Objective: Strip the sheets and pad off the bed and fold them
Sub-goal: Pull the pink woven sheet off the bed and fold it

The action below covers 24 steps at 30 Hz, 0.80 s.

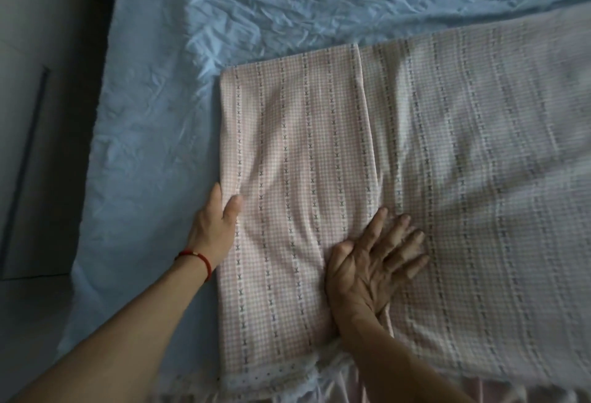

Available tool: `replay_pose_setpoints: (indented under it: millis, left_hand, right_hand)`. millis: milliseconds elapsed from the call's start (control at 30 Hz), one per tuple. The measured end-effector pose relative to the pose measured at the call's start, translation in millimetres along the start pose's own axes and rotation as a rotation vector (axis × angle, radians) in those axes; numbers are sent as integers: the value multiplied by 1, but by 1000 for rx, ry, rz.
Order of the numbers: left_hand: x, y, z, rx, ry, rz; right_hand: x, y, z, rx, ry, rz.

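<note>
A pink checked sheet (447, 153) with white dotted stripes lies partly folded on the bed, one panel doubled over at its left end. My left hand (214, 226) grips the folded left edge, thumb on top and fingers hidden underneath. Flat on the cloth near the front, my right hand (374, 262) presses down with fingers spread, beside the edge of the folded panel. A wrinkled light blue sheet (256, 6) still covers the mattress under and behind the pink one.
A white lace trim (268, 377) runs along the pink sheet's near edge. To the left of the bed is grey floor (28, 306) and a pale wall or cabinet face (35, 66). The blue sheet's left side hangs over the mattress edge.
</note>
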<state>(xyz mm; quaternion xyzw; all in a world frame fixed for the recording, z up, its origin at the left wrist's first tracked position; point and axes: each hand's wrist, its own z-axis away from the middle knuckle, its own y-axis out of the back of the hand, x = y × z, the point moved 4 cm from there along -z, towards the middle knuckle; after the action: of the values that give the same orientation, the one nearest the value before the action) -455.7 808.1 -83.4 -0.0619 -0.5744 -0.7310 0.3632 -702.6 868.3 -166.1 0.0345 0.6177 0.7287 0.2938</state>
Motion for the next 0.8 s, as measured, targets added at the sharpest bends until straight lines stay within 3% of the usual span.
replay_pose_setpoints:
  millis: [67, 233, 400, 467, 533, 667, 800]
  left_hand:
    - [11, 11, 3, 33, -86, -42]
    - [84, 36, 45, 80, -268, -72]
    - [186, 31, 95, 49, -428, -142]
    - [225, 17, 109, 33, -462, -154]
    - [269, -3, 122, 15, -484, -149]
    - [359, -66, 131, -45, -458, -177]
    - [394, -151, 134, -335, -247, 12]
  right_hand:
    - [-6, 6, 3, -16, 69, 6]
    - [24, 29, 15, -123, 490, 84]
    - [62, 85, -4, -415, 704, -34]
    - [73, 117, -20, -607, 636, -260]
    - [87, 159, -39, -748, 454, -595]
    - [123, 232, -84, -881, 170, -1010]
    - [166, 259, -127, -805, 71, -1115]
